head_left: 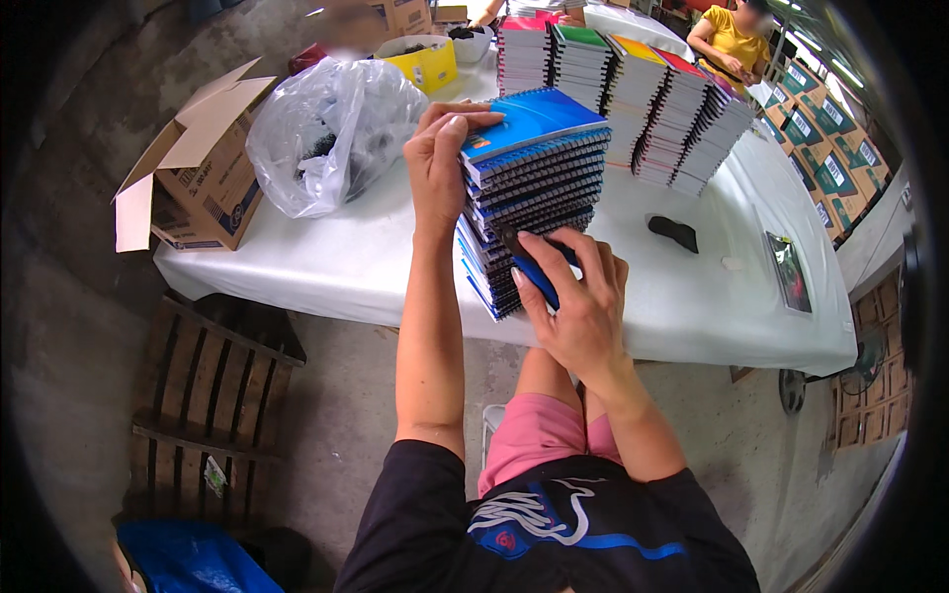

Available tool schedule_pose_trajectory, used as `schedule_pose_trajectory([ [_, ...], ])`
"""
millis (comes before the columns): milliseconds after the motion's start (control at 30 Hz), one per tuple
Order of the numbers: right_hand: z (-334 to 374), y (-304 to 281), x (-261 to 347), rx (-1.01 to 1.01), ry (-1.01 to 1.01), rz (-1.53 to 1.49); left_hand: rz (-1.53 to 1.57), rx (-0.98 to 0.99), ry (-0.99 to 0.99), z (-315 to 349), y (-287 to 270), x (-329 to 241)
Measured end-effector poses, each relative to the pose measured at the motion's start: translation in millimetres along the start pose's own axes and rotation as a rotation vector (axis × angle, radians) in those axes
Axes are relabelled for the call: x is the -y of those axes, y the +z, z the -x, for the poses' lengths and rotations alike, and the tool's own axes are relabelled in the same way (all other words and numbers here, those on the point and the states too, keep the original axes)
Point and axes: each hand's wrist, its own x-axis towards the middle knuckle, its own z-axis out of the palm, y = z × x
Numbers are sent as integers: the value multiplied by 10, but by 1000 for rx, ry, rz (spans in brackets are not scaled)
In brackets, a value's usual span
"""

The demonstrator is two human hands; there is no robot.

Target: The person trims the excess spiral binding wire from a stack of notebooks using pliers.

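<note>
In front of me stands a tall stack of blue-covered spiral notebooks (539,124), with its dark coil bindings facing me. My left hand (440,158) grips the stack's left edge, its fingers laid over the top cover. Blue-handled pliers (539,274) are closed in my right hand (583,306). Their dark head touches or nearly touches the coils midway down the stack; the jaws are too hidden to make out. Lower down, some notebooks jut out toward the left.
More notebook stacks with pink, green, yellow and red covers (578,38) stand behind. Leftward are a clear plastic bag (331,138), an open carton (203,183) and a yellow container (425,64). A black object (673,233) lies rightward on the white-covered table (336,272). Co-workers sit beyond.
</note>
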Motion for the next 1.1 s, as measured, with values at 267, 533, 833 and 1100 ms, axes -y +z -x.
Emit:
schedule_pose_trajectory([
  [267,30,15,4,-56,-48,111,-15,-13,29,-20,7,34],
  [533,9,59,-33,-54,-66,104,-42,-12,36,-20,7,23],
  [833,41,110,-1,61,105,-318,-78,-15,35,-20,-11,-16],
  [1100,111,84,83,90,343,-701,-54,-20,33,-18,13,4],
])
